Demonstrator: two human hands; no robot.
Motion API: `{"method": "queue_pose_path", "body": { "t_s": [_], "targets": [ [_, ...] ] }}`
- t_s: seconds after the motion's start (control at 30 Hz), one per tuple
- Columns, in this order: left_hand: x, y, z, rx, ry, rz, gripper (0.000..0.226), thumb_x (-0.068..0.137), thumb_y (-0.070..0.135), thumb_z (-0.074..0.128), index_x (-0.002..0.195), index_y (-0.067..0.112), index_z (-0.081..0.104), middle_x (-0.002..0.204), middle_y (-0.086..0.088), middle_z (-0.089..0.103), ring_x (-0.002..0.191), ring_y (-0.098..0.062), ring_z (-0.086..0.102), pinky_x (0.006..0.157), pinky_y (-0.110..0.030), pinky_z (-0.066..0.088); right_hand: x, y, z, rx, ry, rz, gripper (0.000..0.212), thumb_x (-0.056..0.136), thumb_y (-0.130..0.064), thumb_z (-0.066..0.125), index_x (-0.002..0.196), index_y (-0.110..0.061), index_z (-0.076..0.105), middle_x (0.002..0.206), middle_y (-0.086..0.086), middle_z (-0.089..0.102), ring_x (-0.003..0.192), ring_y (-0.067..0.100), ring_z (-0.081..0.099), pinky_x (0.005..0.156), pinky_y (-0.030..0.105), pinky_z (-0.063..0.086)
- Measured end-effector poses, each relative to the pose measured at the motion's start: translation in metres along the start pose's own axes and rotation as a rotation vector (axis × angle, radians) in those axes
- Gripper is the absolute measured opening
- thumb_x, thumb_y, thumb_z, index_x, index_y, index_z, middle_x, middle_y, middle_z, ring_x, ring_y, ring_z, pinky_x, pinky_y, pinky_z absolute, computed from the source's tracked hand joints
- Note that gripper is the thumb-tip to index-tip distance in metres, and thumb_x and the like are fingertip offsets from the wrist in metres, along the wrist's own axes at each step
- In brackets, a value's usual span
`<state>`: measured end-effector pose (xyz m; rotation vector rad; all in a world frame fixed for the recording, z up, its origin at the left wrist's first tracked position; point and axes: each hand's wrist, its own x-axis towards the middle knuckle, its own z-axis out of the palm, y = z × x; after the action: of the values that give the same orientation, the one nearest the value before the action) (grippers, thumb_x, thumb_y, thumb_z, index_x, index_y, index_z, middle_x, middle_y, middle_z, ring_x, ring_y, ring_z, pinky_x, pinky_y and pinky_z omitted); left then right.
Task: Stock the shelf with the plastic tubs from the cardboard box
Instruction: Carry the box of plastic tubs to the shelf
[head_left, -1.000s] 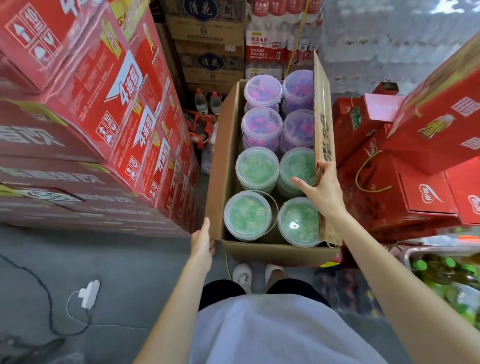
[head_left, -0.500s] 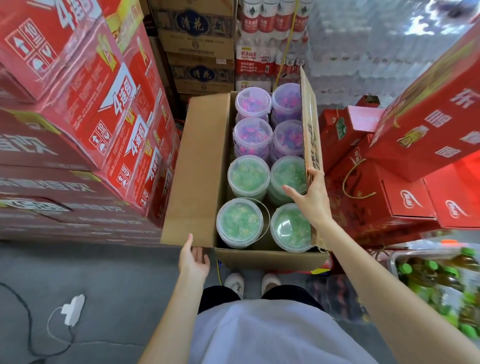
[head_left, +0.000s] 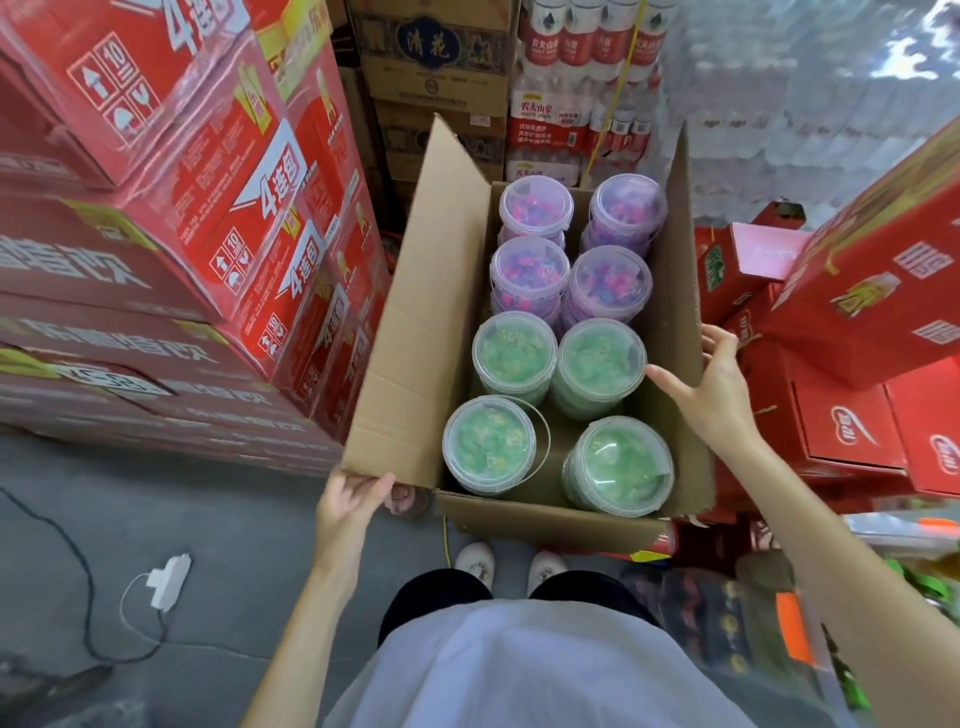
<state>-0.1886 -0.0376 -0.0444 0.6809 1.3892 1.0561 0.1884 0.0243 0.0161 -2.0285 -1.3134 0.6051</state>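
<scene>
At the left flap's near corner, the fingers (head_left: 370, 484) of the left hand (head_left: 347, 512) are curling round the cardboard edge. Across the opening, the right hand (head_left: 712, 387) is pinching the upright right flap, thumb inside, fingers spread outside. Between them the cardboard box (head_left: 415, 332) is sitting open, holding four lidded green tubs (head_left: 491, 444) nearest the person and four purple tubs (head_left: 535, 210) beyond. Red cartons (head_left: 208, 208) are standing stacked on either side.
</scene>
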Motion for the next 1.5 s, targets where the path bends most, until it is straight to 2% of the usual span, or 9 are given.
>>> {"method": "queue_pose_path", "body": {
  "t_s": [0.17,0.4,0.53,0.63,0.73,0.83,0.93,1.17,1.5],
  "targets": [
    [0.035,0.048,0.006,0.295,-0.081,0.067,0.047,0.081,0.038,0.066,0.123,0.021,0.054,0.123,0.005,0.060,0.115,-0.012,0.052,0.097,-0.029,0.038,0.024,0.001,-0.009,-0.065,-0.023,0.046,0.077,0.077,-0.034,0.073,0.135,-0.006,0.030,0.133,0.017,0.050,0.119,0.032,0.050,0.097,0.039,0.042],
    [0.119,0.113,0.055,0.454,-0.268,0.087,0.051,0.087,0.036,0.060,0.135,0.028,0.043,0.136,0.004,0.047,0.127,-0.011,0.040,0.101,-0.028,0.030,0.039,0.004,-0.016,-0.087,-0.038,0.198,0.049,0.093,-0.022,0.054,0.133,-0.013,0.028,0.118,0.021,0.059,0.103,0.038,0.058,0.086,0.041,0.046],
    [0.151,0.122,0.085,0.464,-0.224,0.115,0.059,0.088,0.027,0.061,0.141,0.024,0.034,0.131,0.010,0.042,0.116,-0.004,0.042,0.085,-0.014,0.037,0.037,0.007,-0.019,-0.147,-0.006,0.179,0.042,0.095,-0.014,0.046,0.133,-0.017,0.029,0.110,0.023,0.063,0.096,0.043,0.060,0.085,0.050,0.048],
    [0.160,0.119,0.096,0.595,-0.199,0.214,0.062,0.089,0.021,0.060,0.143,0.020,0.029,0.132,0.012,0.040,0.118,-0.003,0.039,0.094,-0.017,0.032,0.037,0.010,-0.024,-0.196,0.010,0.173,0.042,0.095,-0.014,0.045,0.133,-0.023,0.029,0.109,0.022,0.065,0.094,0.043,0.062,0.085,0.050,0.049],
    [0.161,0.115,0.102,0.657,-0.212,0.295,0.064,0.090,0.006,0.056,0.145,0.012,0.023,0.129,0.009,0.037,0.117,-0.003,0.036,0.081,0.009,0.024,0.037,0.012,-0.029,-0.201,0.029,0.190,0.046,0.094,-0.014,0.047,0.136,-0.024,0.031,0.110,0.022,0.065,0.094,0.040,0.062,0.085,0.046,0.049],
    [0.165,0.111,0.100,0.705,-0.227,0.351,0.064,0.091,0.003,0.054,0.145,0.012,0.022,0.132,0.009,0.036,0.117,0.001,0.034,0.077,0.014,0.020,0.040,0.014,-0.035,-0.184,0.018,0.212,0.051,0.093,-0.012,0.049,0.139,-0.024,0.032,0.116,0.018,0.064,0.099,0.037,0.062,0.090,0.043,0.049],
    [0.169,0.108,0.096,0.744,-0.228,0.397,0.063,0.091,0.001,0.052,0.146,0.012,0.022,0.137,0.009,0.034,0.117,0.006,0.030,0.085,0.011,0.017,0.048,0.016,-0.039,-0.179,-0.022,0.287,0.061,0.091,-0.006,0.048,0.143,-0.029,0.026,0.124,0.016,0.060,0.107,0.037,0.058,0.092,0.038,0.044],
    [0.183,0.102,0.081,0.792,-0.211,0.365,0.063,0.090,0.004,0.054,0.143,0.021,0.027,0.140,-0.001,0.045,0.122,-0.021,0.050,0.107,-0.039,0.036,0.052,0.010,-0.028,-0.275,0.018,0.264,0.066,0.091,-0.012,0.050,0.140,-0.038,0.017,0.111,0.023,0.063,0.097,0.045,0.060,0.088,0.049,0.048],
    [0.159,0.103,0.087,0.845,-0.141,0.392,0.059,0.089,0.001,0.053,0.143,0.014,0.033,0.129,-0.004,0.055,0.102,-0.012,0.054,0.099,-0.023,0.035,0.034,0.010,-0.031,-0.141,0.040,0.171,0.059,0.089,-0.003,0.055,0.139,-0.026,0.033,0.119,0.010,0.064,0.107,0.029,0.061,0.096,0.041,0.047]
  ]
}}
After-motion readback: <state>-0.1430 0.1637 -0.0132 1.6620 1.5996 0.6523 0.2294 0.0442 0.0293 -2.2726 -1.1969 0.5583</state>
